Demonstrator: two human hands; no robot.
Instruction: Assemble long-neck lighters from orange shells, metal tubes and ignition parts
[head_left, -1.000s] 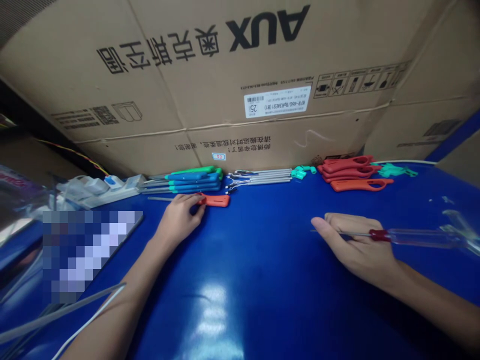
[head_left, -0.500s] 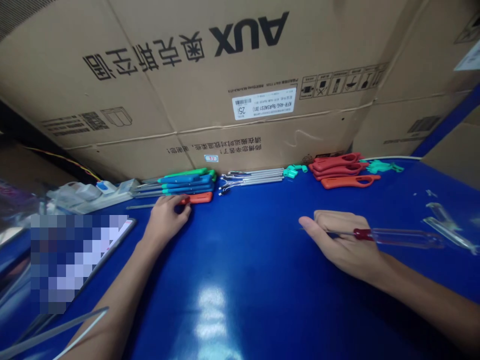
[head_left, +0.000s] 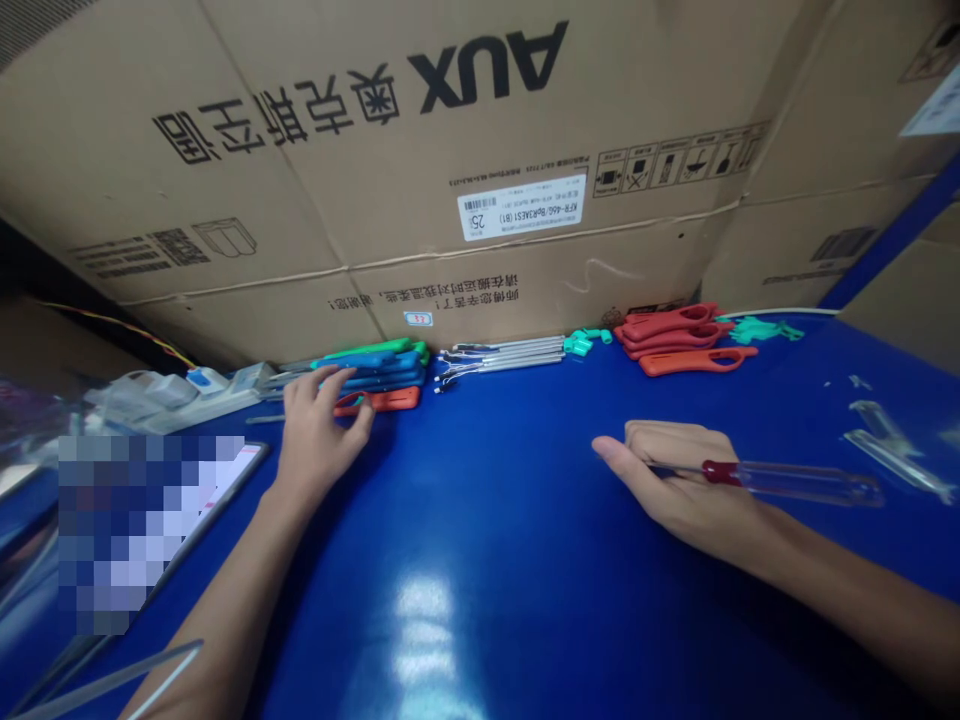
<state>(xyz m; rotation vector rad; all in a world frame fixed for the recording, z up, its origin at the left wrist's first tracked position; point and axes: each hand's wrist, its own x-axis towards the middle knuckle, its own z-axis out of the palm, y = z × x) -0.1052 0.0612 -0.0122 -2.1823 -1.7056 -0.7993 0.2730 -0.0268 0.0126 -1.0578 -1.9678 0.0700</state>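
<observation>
My left hand [head_left: 315, 430] is at the near side of a stack of long-nosed lighters, fingers apart and holding nothing. Just beyond its thumb and fingertips lies an orange lighter [head_left: 397, 399], its thin metal rod pointing left and partly hidden by the hand. Behind that one are several blue lighters [head_left: 386, 372] and a green lighter [head_left: 367, 351]. My right hand [head_left: 682, 475] is closed around a screwdriver [head_left: 802, 482] with a clear handle and a red collar. The handle sticks out to the right; most of the shaft is hidden in the fingers.
Metal rods with wires [head_left: 517, 356] lie at mid-back, beside green plastic pieces [head_left: 581, 342]. Red handle shells [head_left: 667, 330] and an orange shell [head_left: 690, 360] sit farther right, near more green pieces [head_left: 761, 329]. A cardboard wall [head_left: 300, 200] stands behind; a power strip [head_left: 217, 397] and blurred-out tablet [head_left: 251, 460] are left.
My left hand has let go of the orange lighter, opened its fingers and drawn slightly left, leaving the lighter on the table. My right hand still holds the screwdriver in nearly the same place.
</observation>
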